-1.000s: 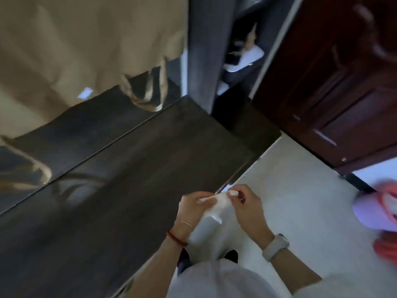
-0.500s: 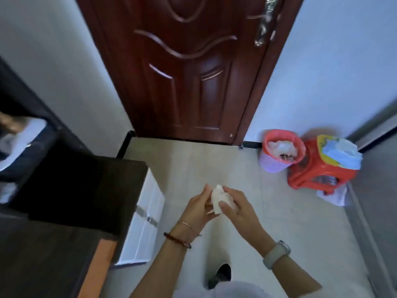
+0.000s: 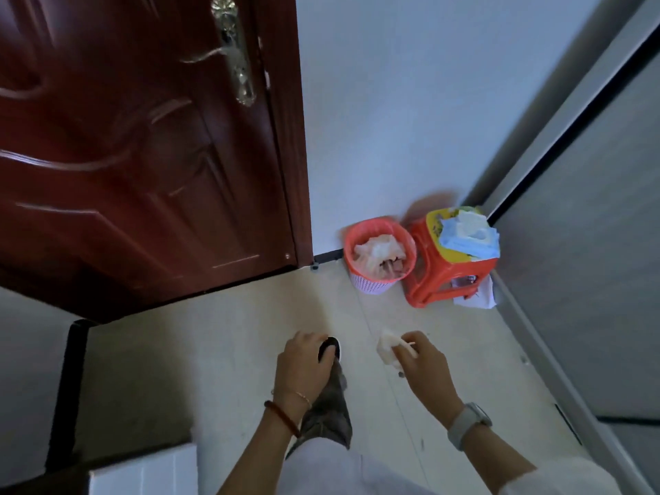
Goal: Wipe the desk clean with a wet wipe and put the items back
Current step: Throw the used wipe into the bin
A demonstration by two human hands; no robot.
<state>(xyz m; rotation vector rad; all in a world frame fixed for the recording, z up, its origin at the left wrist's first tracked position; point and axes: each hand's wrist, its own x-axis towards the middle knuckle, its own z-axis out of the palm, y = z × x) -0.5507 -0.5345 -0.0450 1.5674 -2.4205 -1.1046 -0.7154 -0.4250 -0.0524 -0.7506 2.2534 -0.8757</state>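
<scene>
The right hand (image 3: 426, 366) holds a crumpled white wet wipe (image 3: 389, 350), its grip pinching the wad between thumb and fingertips above the pale tiled floor (image 3: 221, 351). The left hand (image 3: 303, 366) hangs beside it, apart from the wipe, fingers loosely curled and empty. Beyond the grip, a pink-rimmed plastic mesh waste basket (image 3: 379, 259) with crumpled white paper inside stands against the white wall, touching a red plastic stool (image 3: 443, 276) carrying a blue pack of wipes (image 3: 468, 237). A dark red wooden door (image 3: 143, 155) stands further left.
</scene>
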